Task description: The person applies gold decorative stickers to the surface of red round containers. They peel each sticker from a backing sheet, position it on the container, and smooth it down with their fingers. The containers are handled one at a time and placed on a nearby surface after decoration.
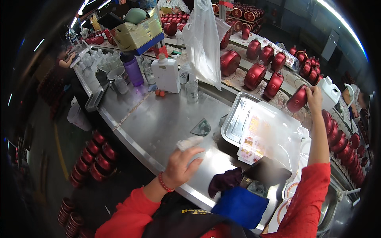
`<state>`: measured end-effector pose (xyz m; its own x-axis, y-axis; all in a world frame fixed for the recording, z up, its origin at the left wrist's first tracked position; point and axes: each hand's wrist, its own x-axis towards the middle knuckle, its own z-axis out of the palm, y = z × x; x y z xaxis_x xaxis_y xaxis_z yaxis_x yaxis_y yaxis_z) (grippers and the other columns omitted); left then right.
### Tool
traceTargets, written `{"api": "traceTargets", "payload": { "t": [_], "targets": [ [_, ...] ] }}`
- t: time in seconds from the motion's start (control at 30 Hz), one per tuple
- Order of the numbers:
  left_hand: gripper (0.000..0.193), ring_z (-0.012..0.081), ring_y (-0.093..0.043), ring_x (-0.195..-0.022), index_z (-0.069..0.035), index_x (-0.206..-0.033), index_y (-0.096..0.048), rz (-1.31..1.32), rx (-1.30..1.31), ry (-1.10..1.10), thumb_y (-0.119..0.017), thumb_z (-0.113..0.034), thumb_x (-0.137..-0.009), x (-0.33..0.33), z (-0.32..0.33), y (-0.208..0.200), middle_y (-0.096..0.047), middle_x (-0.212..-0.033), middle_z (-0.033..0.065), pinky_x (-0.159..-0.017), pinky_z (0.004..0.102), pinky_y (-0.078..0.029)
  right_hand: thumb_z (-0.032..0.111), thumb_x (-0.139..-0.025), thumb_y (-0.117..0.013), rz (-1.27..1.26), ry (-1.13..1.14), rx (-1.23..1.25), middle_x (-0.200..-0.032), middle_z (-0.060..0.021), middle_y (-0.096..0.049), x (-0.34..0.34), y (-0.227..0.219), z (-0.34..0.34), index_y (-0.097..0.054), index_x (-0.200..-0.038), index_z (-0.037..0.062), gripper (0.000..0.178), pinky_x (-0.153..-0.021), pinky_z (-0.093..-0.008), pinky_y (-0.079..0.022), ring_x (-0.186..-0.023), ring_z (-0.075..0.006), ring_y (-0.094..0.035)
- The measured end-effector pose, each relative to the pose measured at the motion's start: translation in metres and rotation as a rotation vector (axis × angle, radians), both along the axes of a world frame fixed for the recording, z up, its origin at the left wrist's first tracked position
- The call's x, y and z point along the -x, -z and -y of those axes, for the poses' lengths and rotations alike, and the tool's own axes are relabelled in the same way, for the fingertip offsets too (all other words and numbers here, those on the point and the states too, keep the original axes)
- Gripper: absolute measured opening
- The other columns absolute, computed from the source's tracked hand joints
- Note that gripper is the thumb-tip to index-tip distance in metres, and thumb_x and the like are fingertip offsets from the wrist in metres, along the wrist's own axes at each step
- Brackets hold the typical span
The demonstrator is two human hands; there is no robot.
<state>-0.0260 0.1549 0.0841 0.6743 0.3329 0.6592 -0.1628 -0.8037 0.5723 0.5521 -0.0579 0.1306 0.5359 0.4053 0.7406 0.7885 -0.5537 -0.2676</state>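
Note:
My right hand (314, 96) reaches to the far right and grips a round, flat red bottle (297, 99) by its upper end. The bottle tilts over the long shelf beyond the worktable. Above the near edge of the table hangs my left hand (180, 166), fingers apart and nothing in them. One of its fingers is wrapped in white, and a red bead bracelet circles the wrist. Just beyond it lies a small dark-green scraper-like piece (201, 127). Between my hands stands a metal tray (227, 133) with printed decal sheets (253, 137) and clear film on it.
More red bottles (255, 75) stand along the shelf. A white jug (328, 92) is beside my right hand. On the metal table (147, 123) are a purple bottle (133, 71), a white canister (166, 75) and a blue cloth (241, 206). A plastic bag (203, 43) hangs ahead. Other people work nearby.

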Motion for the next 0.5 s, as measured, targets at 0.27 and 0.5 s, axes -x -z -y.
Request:
{"api": "traceTargets", "payload": {
  "t": [0.27,0.5],
  "targets": [
    [0.055,0.0180,-0.057,-0.126,-0.001,-0.151,-0.039,-0.074,0.829,0.664,-0.064,-0.017,-0.104,-0.097,0.040,-0.016,-0.056,-0.139,0.0135,-0.105,0.0322,-0.048,0.017,-0.105,-0.059,-0.538,-0.602,-0.149,-0.122,-0.0084,-0.068,0.225,-0.145,0.118,-0.065,-0.126,-0.0022,0.028,-0.099,-0.0273,-0.049,-0.110,-0.0143,-0.064],
    [0.073,0.0199,-0.059,-0.125,0.002,-0.148,-0.045,-0.299,1.375,1.294,-0.080,-0.021,-0.088,-0.082,0.110,-0.006,-0.061,-0.136,0.0120,-0.109,0.0344,-0.047,0.022,-0.098,-0.064,-1.054,-0.979,-0.322,-0.117,-0.0160,-0.066,0.368,-0.018,0.124,-0.067,-0.112,-0.0052,0.031,-0.107,-0.0373,-0.046,-0.120,-0.0256,-0.061]
  ]
}}
